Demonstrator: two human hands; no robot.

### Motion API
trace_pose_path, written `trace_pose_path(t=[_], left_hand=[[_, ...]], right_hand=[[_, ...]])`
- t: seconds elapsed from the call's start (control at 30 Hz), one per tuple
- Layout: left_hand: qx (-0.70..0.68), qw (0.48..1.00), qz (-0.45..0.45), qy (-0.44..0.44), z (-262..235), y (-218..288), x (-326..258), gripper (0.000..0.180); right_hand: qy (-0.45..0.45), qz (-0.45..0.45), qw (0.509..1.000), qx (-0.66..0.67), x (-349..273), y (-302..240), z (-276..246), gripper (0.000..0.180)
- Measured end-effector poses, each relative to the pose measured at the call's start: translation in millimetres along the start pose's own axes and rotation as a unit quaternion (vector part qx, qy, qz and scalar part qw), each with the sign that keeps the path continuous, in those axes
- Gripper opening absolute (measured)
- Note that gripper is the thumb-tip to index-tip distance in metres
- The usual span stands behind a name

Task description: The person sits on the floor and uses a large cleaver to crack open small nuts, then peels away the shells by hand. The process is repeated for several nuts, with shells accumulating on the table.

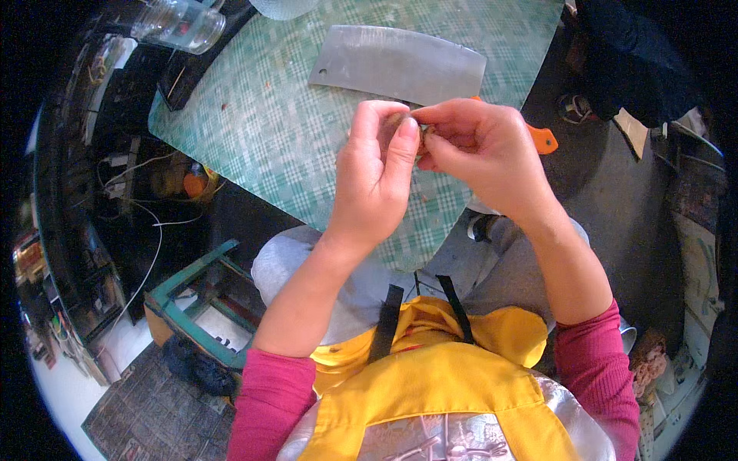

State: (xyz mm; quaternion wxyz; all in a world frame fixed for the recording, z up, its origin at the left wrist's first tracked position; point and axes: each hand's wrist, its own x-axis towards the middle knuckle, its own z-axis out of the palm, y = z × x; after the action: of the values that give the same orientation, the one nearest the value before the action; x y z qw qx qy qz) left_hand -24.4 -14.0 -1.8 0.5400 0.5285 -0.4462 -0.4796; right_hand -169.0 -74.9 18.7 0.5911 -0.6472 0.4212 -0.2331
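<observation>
Above the near part of a table covered in green-and-white checked cloth [269,146], both hands meet at the fingertips. My left hand [369,173] is closed, its thumb and fingers pinching a small brown piece [422,138]. From the other side, my right hand [492,154] grips the same piece between thumb and forefinger. Fingers cover most of it, so its kind does not show. Just beyond my hands lies a broad cleaver [396,65], flat on the cloth. Its orange handle [543,140] sticks out to the right, partly behind my right hand.
A glass jar [198,29] lies at the upper left, near a clear bowl [283,4] at the table's far edge. A green-framed stool [192,275] stands to my left, by loose white cables [157,230]. Another person's dark clothing [638,61] shows at the upper right.
</observation>
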Motion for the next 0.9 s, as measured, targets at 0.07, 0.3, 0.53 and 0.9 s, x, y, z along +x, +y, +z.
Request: trace_pose_path(t=[0.07,0.3,0.53,0.9], left_hand=[[0.026,1.000,0.004,0.009,0,-2,-1,0.018],[0.011,1.000,0.015,0.000,1,-1,-3,0.017],[-0.075,0.997,0.011,-0.008,-2,12,-8,0.016],[-0.497,0.841,-0.194,-0.088,-15,11,9,0.048]], right_hand=[[-0.014,0.036,0.999,-0.036,1,-5,0,0.020],[0.002,0.002,0.997,-0.081,-8,0,0,0.012],[0.102,-0.100,0.977,-0.161,-6,0,-3,0.011],[0.116,-0.229,0.939,-0.227,10,16,6,0.021]])
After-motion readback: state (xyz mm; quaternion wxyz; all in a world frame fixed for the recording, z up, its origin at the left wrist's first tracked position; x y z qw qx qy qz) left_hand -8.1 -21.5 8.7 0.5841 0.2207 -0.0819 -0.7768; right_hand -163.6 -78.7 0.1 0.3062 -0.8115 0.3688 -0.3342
